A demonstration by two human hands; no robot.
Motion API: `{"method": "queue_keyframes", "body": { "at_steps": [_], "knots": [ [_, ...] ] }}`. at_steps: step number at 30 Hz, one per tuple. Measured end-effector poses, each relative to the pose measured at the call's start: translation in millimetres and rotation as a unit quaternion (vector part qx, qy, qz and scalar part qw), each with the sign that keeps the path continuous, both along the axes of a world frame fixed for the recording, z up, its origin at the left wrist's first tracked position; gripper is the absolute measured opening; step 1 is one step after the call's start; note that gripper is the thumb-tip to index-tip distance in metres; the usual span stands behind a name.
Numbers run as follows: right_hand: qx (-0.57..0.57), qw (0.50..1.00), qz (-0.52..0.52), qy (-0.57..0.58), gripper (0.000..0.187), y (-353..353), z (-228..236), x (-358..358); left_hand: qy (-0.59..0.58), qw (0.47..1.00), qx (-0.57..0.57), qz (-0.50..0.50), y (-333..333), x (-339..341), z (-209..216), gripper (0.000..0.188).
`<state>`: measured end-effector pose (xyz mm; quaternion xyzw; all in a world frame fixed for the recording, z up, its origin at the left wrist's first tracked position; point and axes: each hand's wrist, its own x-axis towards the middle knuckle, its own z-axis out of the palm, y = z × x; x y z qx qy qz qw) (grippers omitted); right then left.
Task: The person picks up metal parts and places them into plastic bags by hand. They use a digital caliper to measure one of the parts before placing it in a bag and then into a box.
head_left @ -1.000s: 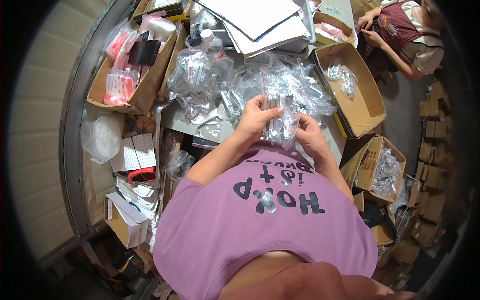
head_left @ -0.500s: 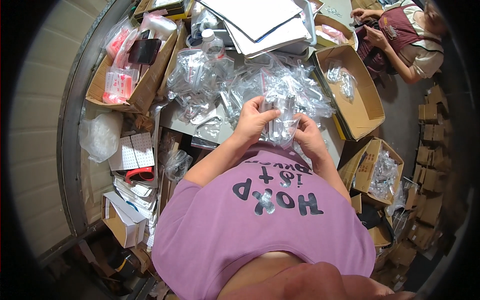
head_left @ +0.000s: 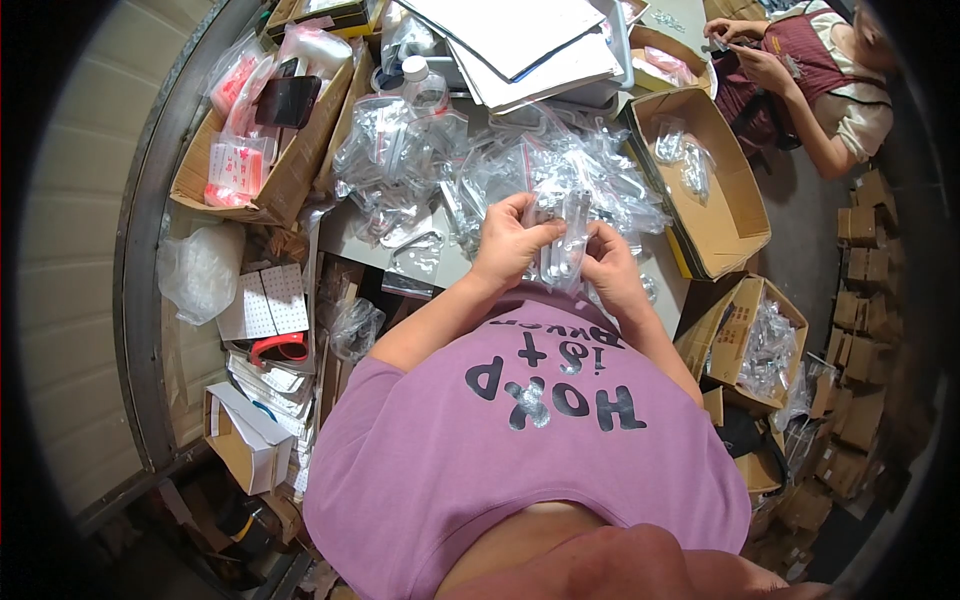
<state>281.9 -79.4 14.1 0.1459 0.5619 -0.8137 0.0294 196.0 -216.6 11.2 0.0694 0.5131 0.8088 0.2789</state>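
Between my two hands, just in front of my chest, is a clear zip bag [head_left: 566,240] with long metal parts inside. My left hand [head_left: 512,240] is closed on the bag's left side, thumb across its front. On the right edge of the bag, the fingers of my right hand [head_left: 612,262] are closed in a pinch. Beyond the hands lies a pile of clear bags [head_left: 490,165] with metal pieces in them. A flat bag with a bent metal part [head_left: 418,255] rests left of my left hand. The exact kind of the metal parts is too small to tell.
An open cardboard box [head_left: 725,225] holding a few bags stands to the right. At left, a box [head_left: 270,205] carries red-and-clear bags and a dark phone [head_left: 288,102]. Papers [head_left: 515,45] lie on a grey bin at the back, near a bottle [head_left: 424,88]. A co-worker [head_left: 810,80] works at far right.
My right hand has shifted slightly left and up along the bag's edge, and the bag looks narrower, its side drawn in. The co-worker's hands and arms have moved a little.
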Motion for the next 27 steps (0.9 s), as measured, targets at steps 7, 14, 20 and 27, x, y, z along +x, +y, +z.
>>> {"method": "queue_keyframes", "body": {
  "at_steps": [7,14,20,27],
  "knots": [
    [0.137,0.99,-0.023,-0.014,0.01,-4.4,3.4,0.0,-0.013,1.0,0.005,-0.009,0.9,1.1,0.2,0.026],
    [0.214,0.976,-0.032,-0.028,0.014,-7.1,6.2,-0.3,-0.014,1.0,0.003,-0.012,1.3,0.5,-1.6,0.027],
    [0.18,0.982,-0.005,-0.047,0.017,-4.2,13.0,-2.1,-0.015,1.0,-0.015,-0.016,0.8,0.4,-5.5,0.03],
    [0.208,0.977,0.029,-0.031,0.016,-4.0,5.7,1.4,-0.057,0.996,0.026,-0.068,-2.8,-0.3,-6.1,0.042]
  ]
}}
